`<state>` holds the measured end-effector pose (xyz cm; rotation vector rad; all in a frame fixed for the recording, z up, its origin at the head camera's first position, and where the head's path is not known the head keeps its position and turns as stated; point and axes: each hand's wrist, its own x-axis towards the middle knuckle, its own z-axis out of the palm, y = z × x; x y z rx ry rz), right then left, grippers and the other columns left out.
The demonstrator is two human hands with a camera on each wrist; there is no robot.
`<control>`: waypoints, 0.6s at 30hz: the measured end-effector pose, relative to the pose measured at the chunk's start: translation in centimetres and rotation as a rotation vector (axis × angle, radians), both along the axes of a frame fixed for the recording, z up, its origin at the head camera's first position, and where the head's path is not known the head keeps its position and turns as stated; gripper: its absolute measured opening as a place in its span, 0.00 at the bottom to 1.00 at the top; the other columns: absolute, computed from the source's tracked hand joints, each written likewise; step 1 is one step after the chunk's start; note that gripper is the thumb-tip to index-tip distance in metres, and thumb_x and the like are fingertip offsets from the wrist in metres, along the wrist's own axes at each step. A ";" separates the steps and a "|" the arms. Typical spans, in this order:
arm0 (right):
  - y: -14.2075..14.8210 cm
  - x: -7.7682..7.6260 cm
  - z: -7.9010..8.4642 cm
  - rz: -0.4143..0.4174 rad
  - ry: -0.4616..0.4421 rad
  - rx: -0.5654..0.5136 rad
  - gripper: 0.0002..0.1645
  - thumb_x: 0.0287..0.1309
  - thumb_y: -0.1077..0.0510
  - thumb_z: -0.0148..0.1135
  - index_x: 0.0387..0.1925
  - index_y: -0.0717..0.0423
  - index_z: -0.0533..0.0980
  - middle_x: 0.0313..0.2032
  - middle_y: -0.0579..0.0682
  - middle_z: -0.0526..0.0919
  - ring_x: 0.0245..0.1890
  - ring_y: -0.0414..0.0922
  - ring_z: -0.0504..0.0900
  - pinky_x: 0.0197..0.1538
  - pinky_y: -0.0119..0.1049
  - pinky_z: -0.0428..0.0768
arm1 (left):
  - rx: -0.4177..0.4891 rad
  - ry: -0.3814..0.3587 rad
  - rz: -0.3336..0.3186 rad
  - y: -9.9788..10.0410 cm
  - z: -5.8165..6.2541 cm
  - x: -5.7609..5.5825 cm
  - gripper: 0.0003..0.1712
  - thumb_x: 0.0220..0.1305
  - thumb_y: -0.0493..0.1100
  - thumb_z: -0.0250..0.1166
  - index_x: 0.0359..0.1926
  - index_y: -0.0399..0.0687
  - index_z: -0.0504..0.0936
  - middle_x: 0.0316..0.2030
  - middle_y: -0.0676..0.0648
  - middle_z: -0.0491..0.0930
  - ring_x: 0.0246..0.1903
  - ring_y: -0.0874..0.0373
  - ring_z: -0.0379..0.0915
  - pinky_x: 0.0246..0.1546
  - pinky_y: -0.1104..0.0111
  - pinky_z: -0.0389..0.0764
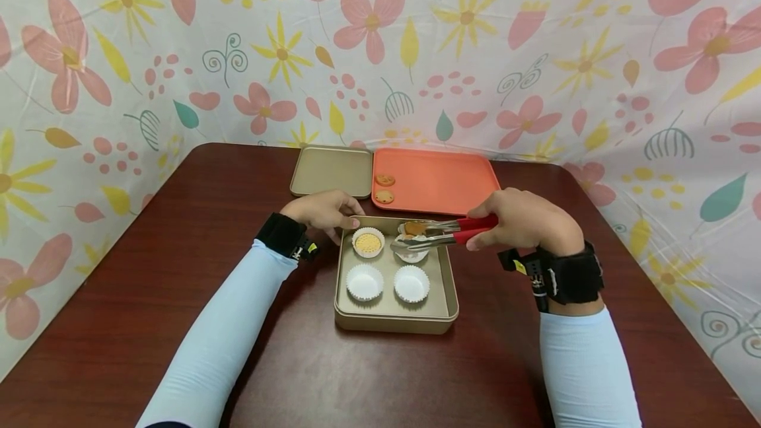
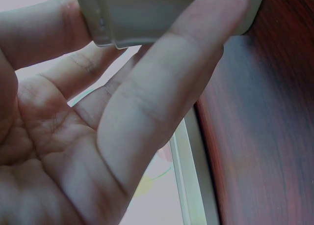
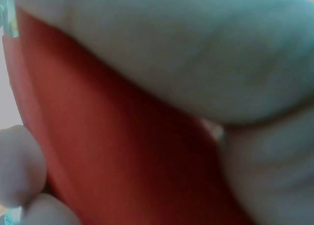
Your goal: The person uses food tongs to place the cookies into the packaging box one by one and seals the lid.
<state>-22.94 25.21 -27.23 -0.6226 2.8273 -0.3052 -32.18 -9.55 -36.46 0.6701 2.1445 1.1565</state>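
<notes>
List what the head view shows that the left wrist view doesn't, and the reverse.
Only the head view: the right hand holding red-handled tongs over the tan pan, the white paper cups inside that pan, and two cookies on the orange tray.

Only the left wrist view: the creased palm side of the left hand; the head view shows the back of it.

Both: the left hand gripping the tan pan, and the dark reddish-brown table.
</notes>
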 end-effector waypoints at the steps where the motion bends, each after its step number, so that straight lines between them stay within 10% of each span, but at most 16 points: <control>1: 0.0 0.0 0.0 -0.003 -0.003 0.000 0.33 0.55 0.43 0.78 0.59 0.54 0.83 0.40 0.46 0.86 0.32 0.43 0.78 0.30 0.36 0.77 | 0.000 -0.001 0.002 0.0 0.0 0.0 0.17 0.76 0.32 0.57 0.60 0.27 0.74 0.55 0.31 0.77 0.47 0.39 0.81 0.40 0.56 0.91; 18: 0.2 0.3 0.2 -0.004 0.019 0.010 0.32 0.52 0.44 0.80 0.57 0.50 0.85 0.36 0.43 0.85 0.30 0.42 0.77 0.31 0.36 0.77 | 0.013 0.008 -0.011 0.0 -0.1 0.0 0.17 0.76 0.31 0.56 0.61 0.26 0.74 0.54 0.33 0.78 0.45 0.44 0.82 0.40 0.56 0.91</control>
